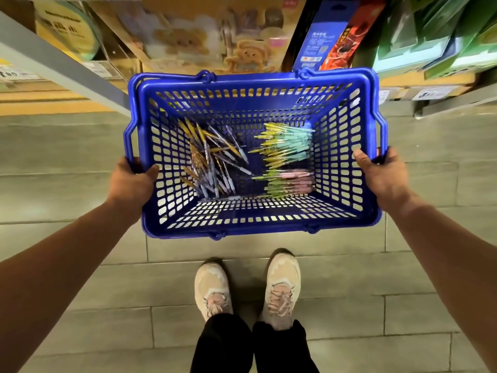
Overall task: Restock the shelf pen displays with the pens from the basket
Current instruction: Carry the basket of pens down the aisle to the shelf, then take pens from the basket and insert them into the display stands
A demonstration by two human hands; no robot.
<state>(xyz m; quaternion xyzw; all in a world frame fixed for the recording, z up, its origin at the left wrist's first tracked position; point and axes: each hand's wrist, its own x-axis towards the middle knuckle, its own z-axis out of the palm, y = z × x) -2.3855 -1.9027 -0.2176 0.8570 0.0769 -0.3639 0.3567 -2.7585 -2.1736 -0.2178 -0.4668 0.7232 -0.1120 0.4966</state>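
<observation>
L hand (131, 181) grips blue basket (252, 84) by L rim, thumb inside; basket's long axis runs hand to hand. Loose pens (212, 162) nearer L hand, jumbled every way. Bundled pens (287, 149) nearer R hand (384, 176) lie crosswise, tips twd L hand. R hand grips R rim.

The blue slotted basket (255, 83) is held level in the air, open top up. On its bottom lie two lots of pens: gold and lilac pens (212, 162) in a loose jumble on the left, and mint and pink pens (290, 157) on the right, stacked tidily side by side.
</observation>
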